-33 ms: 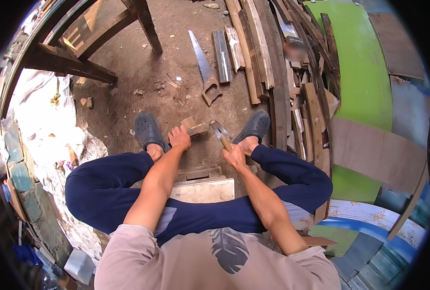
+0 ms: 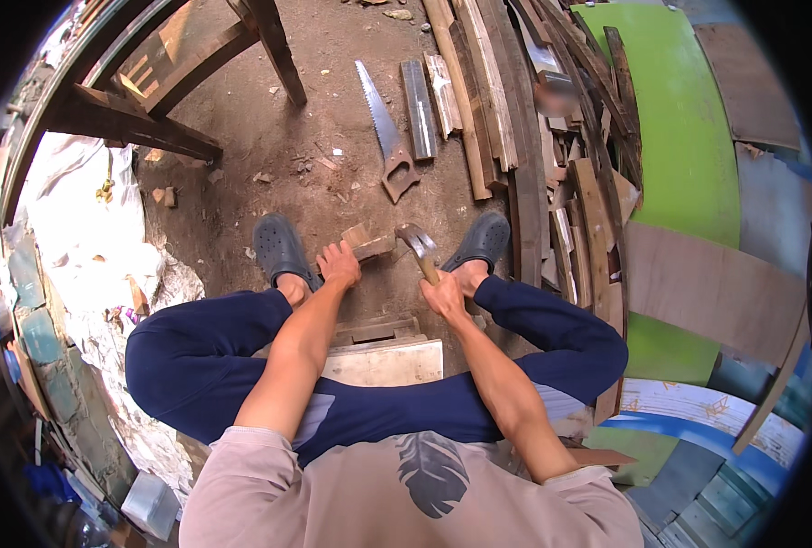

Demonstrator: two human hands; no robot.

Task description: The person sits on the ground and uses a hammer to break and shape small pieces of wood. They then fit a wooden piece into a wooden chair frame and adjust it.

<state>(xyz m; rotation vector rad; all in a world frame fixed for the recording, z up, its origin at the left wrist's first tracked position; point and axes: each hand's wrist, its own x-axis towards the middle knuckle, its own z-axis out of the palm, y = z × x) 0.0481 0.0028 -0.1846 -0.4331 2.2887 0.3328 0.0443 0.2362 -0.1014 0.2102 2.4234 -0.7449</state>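
The left fingers (image 2: 343,252) hold a wooden block (image 2: 375,247) extending toward 2 o'clock; the right fingers (image 2: 437,288) grip a claw hammer (image 2: 423,252), head toward 11 o'clock.

No words, brands or numbers can be read, though at the near end of the smooth, bright green flat panel (image 2: 680,137), a curved white-and-blue sheet (image 2: 670,395) bears thin orange-brown marks (image 2: 718,405) too small to make out.
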